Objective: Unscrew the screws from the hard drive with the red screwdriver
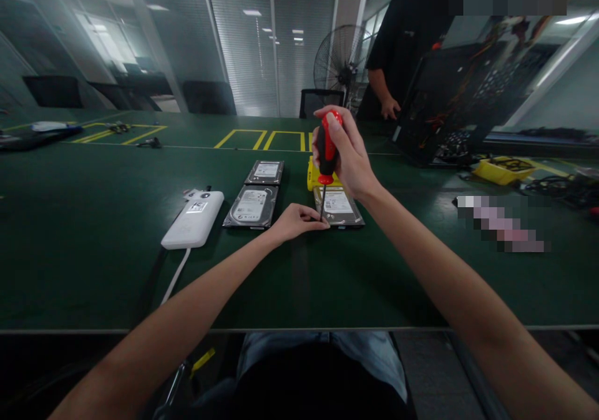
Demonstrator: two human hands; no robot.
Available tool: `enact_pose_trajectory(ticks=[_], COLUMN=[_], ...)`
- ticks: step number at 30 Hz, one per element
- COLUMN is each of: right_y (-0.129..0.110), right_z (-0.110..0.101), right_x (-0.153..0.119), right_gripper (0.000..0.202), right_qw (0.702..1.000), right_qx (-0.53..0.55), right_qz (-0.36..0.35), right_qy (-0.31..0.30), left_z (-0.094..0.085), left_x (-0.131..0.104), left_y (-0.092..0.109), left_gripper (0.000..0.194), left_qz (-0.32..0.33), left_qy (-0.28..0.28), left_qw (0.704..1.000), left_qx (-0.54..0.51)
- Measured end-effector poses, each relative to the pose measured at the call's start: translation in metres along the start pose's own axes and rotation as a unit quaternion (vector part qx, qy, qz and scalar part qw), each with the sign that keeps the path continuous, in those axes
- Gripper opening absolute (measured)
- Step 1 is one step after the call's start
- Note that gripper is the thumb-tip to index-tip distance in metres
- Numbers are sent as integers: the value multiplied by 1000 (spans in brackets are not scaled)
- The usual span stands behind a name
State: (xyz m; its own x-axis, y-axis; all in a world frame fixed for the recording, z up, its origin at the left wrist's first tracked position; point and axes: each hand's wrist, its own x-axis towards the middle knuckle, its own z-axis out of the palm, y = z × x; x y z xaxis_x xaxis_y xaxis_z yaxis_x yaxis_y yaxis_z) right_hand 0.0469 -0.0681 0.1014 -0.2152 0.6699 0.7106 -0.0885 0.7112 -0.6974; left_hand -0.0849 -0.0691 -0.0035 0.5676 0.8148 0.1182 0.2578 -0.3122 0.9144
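Note:
My right hand (344, 151) is wrapped round the red and black handle of a screwdriver (328, 148), held upright. Its thin shaft points down at the near left corner of a hard drive (341, 206). At that same corner, the fingers of my left hand (299, 221) are pinched together beside the screwdriver's tip; whatever they hold is too small to make out. A yellow object (316, 174) lies just behind this drive, partly hidden by my right hand. To the left, two more hard drives, a near one (253, 206) and a far one (266, 171), lie end to end.
A white power bank (194, 220) with a cable lies on the green table (116, 233) at left. At right stand a black computer case (435, 102) and a yellow tray (503, 169) beside tangled cables. A person (397, 52) stands behind the table.

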Motion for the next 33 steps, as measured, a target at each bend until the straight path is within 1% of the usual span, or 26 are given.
enact_pose_trajectory(ticks=[7,13,19,24,33], right_y=[-2,-2,-1,-3,-2], right_z=[0,1,1,1,0], right_x=[-1,-1,0,-1,-2], right_gripper=[36,27,26,24,35], right_qw=[1000,1000,1000,1000,1000], right_qx=[-14,18,0,9,-18], right_qz=[6,-6,-16,-19,0], right_qy=[1,0,10,12,9], left_z=[-2,-1,-1,-2,-1], left_x=[-1,1,3,2,4], left_y=[1,1,-3,-2,-5], left_gripper=[27,23,23,21,25], left_qz=[-3,9,10,13,2], left_qy=[-7,-13,-19,-18,-9], left_qw=[999,1000,1000,1000,1000], left_qx=[39,20,12,7,1])
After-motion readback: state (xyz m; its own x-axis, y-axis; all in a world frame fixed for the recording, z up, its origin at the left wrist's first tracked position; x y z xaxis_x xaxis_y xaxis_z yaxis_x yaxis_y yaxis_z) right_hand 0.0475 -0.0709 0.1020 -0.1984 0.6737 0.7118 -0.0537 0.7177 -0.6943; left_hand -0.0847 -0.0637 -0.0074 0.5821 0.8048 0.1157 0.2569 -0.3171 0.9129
